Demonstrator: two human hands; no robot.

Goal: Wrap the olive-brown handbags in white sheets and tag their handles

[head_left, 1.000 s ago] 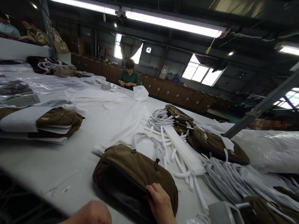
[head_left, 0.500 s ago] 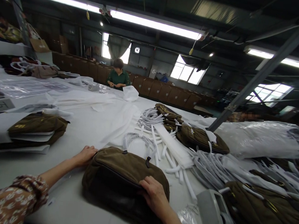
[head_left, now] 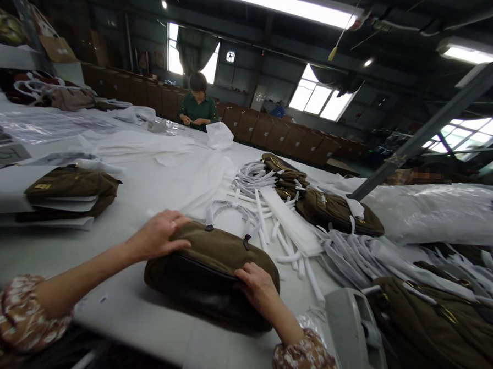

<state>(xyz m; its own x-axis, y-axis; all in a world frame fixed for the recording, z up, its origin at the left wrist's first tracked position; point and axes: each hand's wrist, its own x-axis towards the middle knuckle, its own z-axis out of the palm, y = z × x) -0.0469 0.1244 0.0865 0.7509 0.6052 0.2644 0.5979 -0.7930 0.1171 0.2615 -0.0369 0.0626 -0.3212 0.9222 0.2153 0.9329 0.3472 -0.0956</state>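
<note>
On white table (head_left: 136, 313), dark-panelled olive-brown bag (head_left: 212, 279)

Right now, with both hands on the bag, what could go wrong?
The brown bag sits near the front edge of the table; a pull toward the person might tip it off. Its wrapped handle lies by loose white tubes, which could snag. The right sleeve is close to the grey plastic device and may bump it.
</note>
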